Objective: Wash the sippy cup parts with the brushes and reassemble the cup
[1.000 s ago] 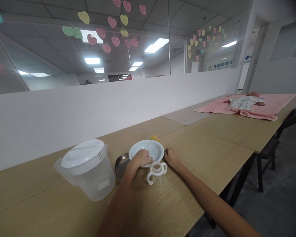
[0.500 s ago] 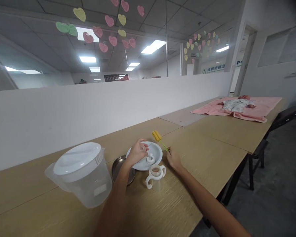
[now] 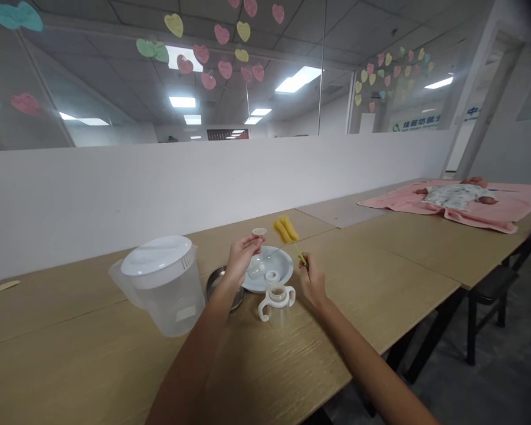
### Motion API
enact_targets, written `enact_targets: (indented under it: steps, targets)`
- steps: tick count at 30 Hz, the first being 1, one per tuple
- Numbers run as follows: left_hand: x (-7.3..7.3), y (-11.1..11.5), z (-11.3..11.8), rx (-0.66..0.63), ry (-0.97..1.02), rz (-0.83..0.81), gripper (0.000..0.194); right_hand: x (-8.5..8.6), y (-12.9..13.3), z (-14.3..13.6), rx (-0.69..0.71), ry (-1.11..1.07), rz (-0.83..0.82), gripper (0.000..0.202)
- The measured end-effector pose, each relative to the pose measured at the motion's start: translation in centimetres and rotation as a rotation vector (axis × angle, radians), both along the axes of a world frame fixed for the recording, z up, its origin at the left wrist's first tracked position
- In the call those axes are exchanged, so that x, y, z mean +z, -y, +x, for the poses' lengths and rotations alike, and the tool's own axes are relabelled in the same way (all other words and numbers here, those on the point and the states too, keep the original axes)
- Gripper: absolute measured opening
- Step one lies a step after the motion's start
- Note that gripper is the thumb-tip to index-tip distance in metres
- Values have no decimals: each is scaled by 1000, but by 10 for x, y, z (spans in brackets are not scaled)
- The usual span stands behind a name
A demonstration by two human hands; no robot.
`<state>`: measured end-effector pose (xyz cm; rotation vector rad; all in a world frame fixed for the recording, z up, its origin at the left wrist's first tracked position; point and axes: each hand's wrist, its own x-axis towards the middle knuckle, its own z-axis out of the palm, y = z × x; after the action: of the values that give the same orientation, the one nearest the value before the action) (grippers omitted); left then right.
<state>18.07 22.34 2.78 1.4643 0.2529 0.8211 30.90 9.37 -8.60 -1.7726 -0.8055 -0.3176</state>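
Observation:
My left hand (image 3: 242, 257) is above the far left rim of a white bowl (image 3: 288, 264), fingers closed on a small clear cap (image 3: 259, 232) with a round rim. In my right hand (image 3: 312, 284), right of the bowl, is the green handle of a bottle brush (image 3: 285, 229), its yellow sponge head pointing up near the cap. A white ring (image 3: 272, 276) and a clear piece (image 3: 257, 268) lie inside the bowl. Just in front of it, a clear baby bottle (image 3: 278, 304) with two white handles stands upright, its top uncovered.
A lidded clear pitcher (image 3: 170, 304) stands at left. A round metal dish (image 3: 213, 284) sits partly behind my left forearm. Along the table at far right, a baby doll (image 3: 452, 196) lies on a pink towel (image 3: 392, 205). A white wall (image 3: 159, 189) backs the table.
My left hand has risen from over the bowl, and the clear cap now shows in its fingers. The brush has tilted more upright. The whole view has shifted left.

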Motion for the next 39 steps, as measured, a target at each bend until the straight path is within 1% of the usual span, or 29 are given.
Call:
enact_targets:
  steps: [1,3,5,6,9,12,14,17,20,22,26,29,31,33,36,39]
  targets:
    - [-1,2,0,-14,3,-73,24,1,1,-1,28,34,17,29]
    - [-4,4,0,-53,32,-279,22,2,2,-2,83,103,48,30]
    - [-7,3,2,-94,64,-459,20,3,0,-3,115,146,39,35]
    - [-8,3,3,-119,70,-523,19,3,-1,-4,111,152,21,40]
    - [-7,3,4,-180,58,-614,16,3,-4,-5,33,150,-54,51]
    - [1,6,0,-262,55,-690,18,6,-4,-5,-24,199,-96,52]
    - [7,8,-4,-294,57,-709,21,8,-1,-3,-44,249,-97,52]
    - [16,10,-10,-255,39,-685,22,10,4,-1,-71,339,-82,48]
    - [21,8,-14,-186,3,-658,12,9,6,2,-97,438,-75,42]
    - [23,4,-16,-159,-12,-655,9,7,6,3,-115,492,-85,41]
    - [28,-5,-19,-132,-11,-661,11,5,6,7,-126,563,-95,42]
    - [27,-8,-20,-92,-6,-619,11,4,7,8,-117,597,-93,40]
    - [24,-8,-20,-35,14,-524,10,4,9,8,-134,610,-78,37]
    - [20,-6,-18,36,11,-342,9,4,10,7,-159,607,-34,32]
    - [17,0,-17,99,-74,-62,22,3,10,6,-180,602,64,26]
    - [18,7,-17,127,-169,92,30,2,8,7,-190,599,101,26]
